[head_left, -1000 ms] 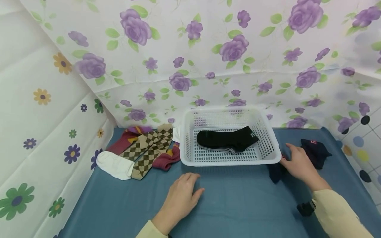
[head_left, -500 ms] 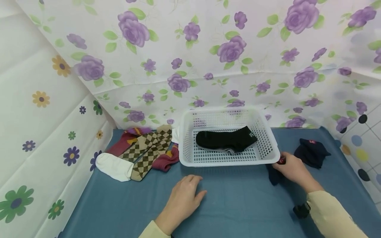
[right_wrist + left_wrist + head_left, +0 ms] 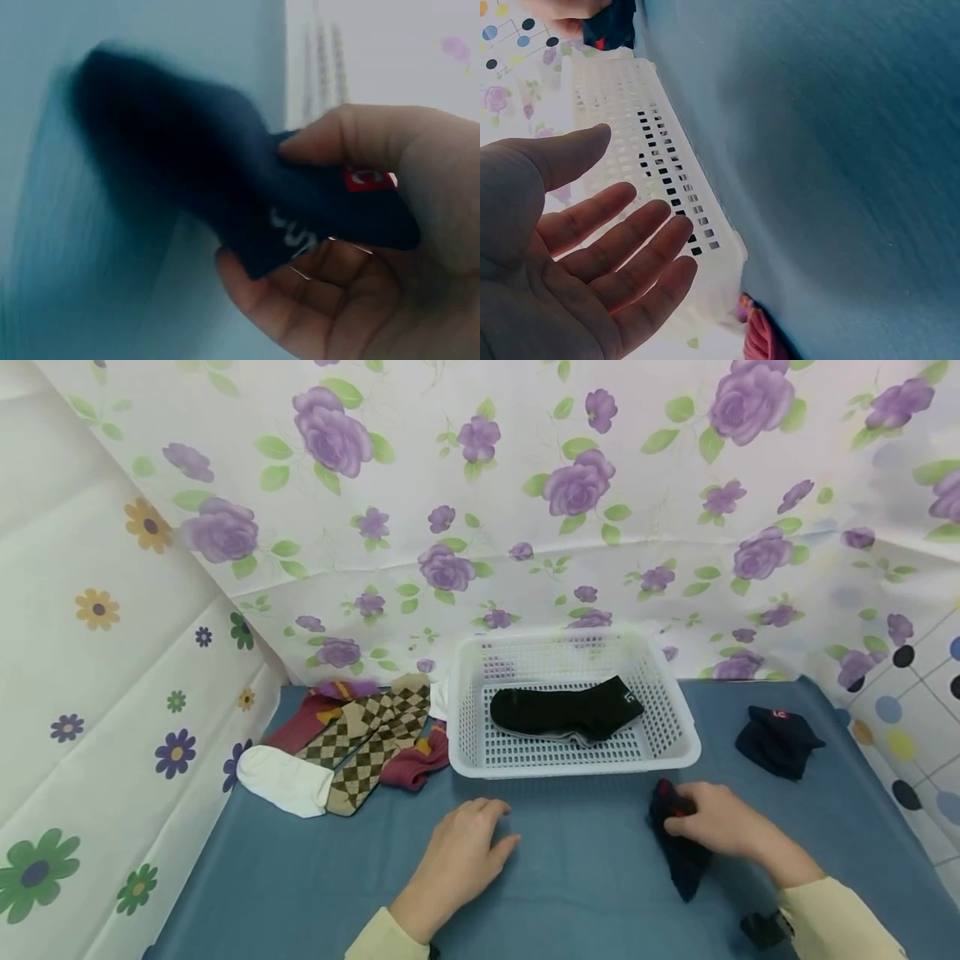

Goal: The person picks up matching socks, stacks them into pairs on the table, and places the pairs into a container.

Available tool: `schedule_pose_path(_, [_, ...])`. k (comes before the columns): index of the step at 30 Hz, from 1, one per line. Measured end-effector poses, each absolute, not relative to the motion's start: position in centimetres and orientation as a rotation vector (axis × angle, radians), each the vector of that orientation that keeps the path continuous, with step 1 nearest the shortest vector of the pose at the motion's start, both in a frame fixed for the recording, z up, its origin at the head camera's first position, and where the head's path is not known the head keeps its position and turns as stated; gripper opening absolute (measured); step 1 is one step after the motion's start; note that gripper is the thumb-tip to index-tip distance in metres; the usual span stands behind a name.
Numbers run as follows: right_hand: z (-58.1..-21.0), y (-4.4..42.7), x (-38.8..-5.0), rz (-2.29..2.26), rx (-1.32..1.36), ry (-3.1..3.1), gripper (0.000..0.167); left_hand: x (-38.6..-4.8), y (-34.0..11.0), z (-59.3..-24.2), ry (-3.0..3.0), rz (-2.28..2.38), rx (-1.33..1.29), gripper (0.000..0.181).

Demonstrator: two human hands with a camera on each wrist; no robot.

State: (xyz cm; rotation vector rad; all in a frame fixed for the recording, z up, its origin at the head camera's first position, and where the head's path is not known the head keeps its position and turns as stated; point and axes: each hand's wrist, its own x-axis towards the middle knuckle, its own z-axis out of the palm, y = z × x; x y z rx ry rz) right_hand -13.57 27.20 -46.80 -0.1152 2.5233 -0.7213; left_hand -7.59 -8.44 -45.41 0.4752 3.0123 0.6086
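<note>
My right hand [image 3: 723, 821] pinches a dark navy sock [image 3: 682, 852] with a red mark, in front of the basket's right corner. In the right wrist view the thumb and curled fingers of the hand [image 3: 352, 217] hold the sock [image 3: 187, 142] at its cuff, and its far end is blurred. My left hand [image 3: 459, 860] rests near the front of the white basket [image 3: 577, 770] with relaxed fingers, holding nothing; the left wrist view shows its palm [image 3: 592, 247]. Black socks [image 3: 562, 712] lie inside the basket.
Another navy sock [image 3: 780, 742] lies bunched at the right. Left of the basket are a white sock [image 3: 285, 779], checkered socks [image 3: 375, 735] and maroon socks [image 3: 416, 762]. Flowered sheets [image 3: 420, 485] hang behind the blue surface [image 3: 570, 877].
My right hand has gripped the navy sock beside the basket and drawn it forward, toward the front of the surface. The left hand has hardly moved.
</note>
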Motion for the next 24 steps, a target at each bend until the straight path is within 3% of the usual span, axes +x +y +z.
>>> schedule_pose_path(4, [-45.0,23.6,-12.0,-0.782,-0.223,2.488,0.061,-7.6,-8.0,-45.1,2.967,0.673,0.493,0.035])
schedule_pose_path(8, [-43.6,20.1,-10.3,-0.916,-0.415,2.516,0.032,-7.6,-7.3,-44.7,2.867,0.821,0.524,0.034])
schedule_pose_path(11, [-43.1,17.9,-9.1,-1.027,-0.518,2.542,0.021,-7.5,-6.8,-44.5,2.773,0.962,0.566,0.036])
schedule_pose_path(24, [-43.8,14.5,-8.4,-1.324,-0.397,2.661,0.031,-7.3,-5.4,-44.3,2.651,1.216,0.643,0.057])
